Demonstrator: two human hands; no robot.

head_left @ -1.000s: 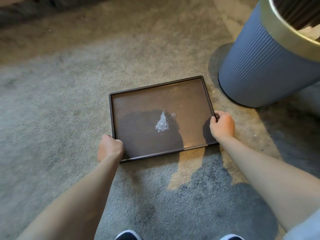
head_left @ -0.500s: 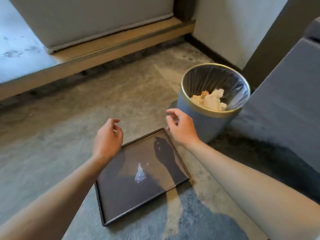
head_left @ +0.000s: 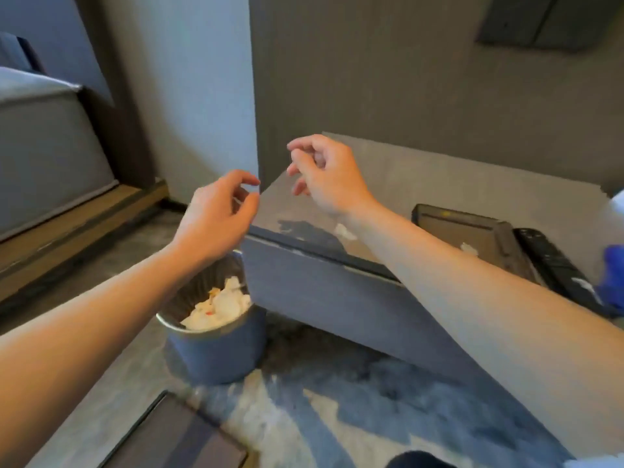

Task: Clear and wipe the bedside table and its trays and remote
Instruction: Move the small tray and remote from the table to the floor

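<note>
Bedside table stands in front of me, grey, against the dark wall. On its top, to my right, sits a dark tray with a small white bit in it. Just beside that tray, on its right, lies the black remote. A white scrap lies on the table top near the front edge, close to my right arm. Something blue is at the far right edge, but I cannot tell what it is.

My left hand is up in the air above the bin. Its fingers are loosely bent and it holds nothing. My right hand is up over the left corner of the table. Its fingers are loosely bent too, and it holds nothing.

The blue bin stands on the carpet just beside the table's left end. It has crumpled white paper in it. Another dark tray, the floor tray, lies flat on the carpet down near my feet. Neither hand touches it.
</note>
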